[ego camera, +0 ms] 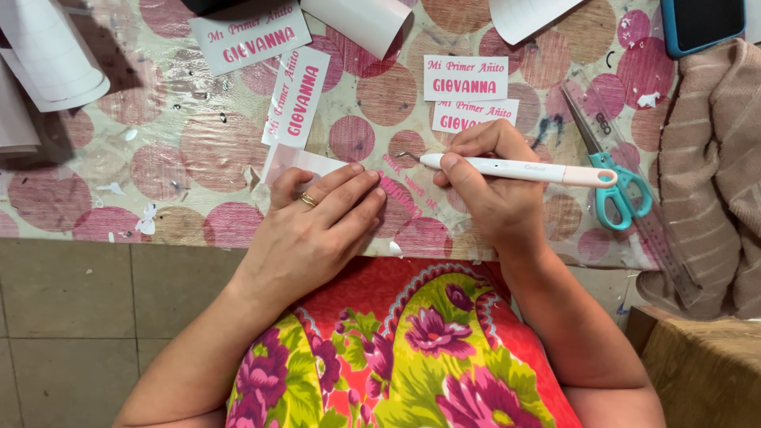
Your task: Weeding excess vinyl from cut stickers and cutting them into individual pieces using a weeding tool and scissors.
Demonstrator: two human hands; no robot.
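Here, the left hand point(317, 226) presses flat on a pink sticker sheet point(305, 162) while the right hand point(487, 186) pinches a white weeding tool point(515, 169). Its hooked tip, apparently picking at lettering, likely needs steady lifting next.

White tool point(507, 169); teal scissors point(621, 194); pink-dotted tablecloth point(158, 170).

Table point(182, 135) under clear plastic over a cloth of pink and brown dots, littered with small white paper scraps. On it: white stickers with pink lettering point(464, 78), one long sticker point(296, 97) angled, rolled white sheets point(49, 55) at far left, teal-handled scissors point(614, 178) on a clear ruler point(662, 246), a blue-cased phone point(701, 24) at the top right corner, beige striped cloth point(717, 174) at right edge.
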